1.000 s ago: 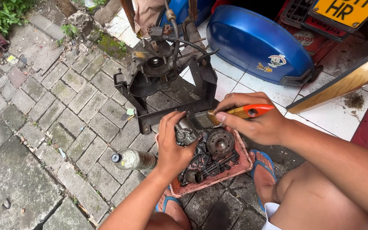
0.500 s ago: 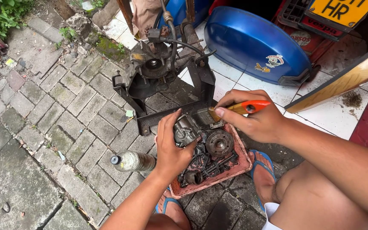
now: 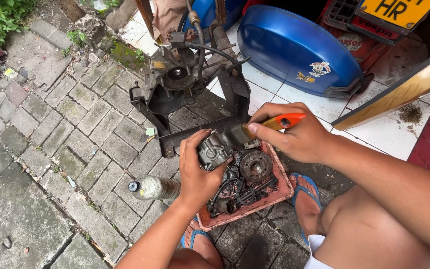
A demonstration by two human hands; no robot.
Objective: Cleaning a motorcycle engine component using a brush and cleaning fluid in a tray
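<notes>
A: How are the hands set?

B: The left hand (image 3: 195, 172) reaches forward with palm down, fingers wrapped around a grimy metal engine part (image 3: 214, 149) held over the red tray (image 3: 283, 185). The right hand (image 3: 294, 137) comes in from the right, clamped on a paintbrush (image 3: 265, 125) with an orange-tipped wooden handle, bristles touching the part.

A: Any labels or signs?

B: A blue scooter panel (image 3: 294, 52) lies behind, with a small round sticker. A yellow plate (image 3: 396, 10) sits at the top right corner.

A: And the ground?

B: Mossy paving bricks, white tiles further back. A plastic bottle (image 3: 153, 188) lies just left of the tray, a dark engine frame (image 3: 190, 84) beyond
</notes>
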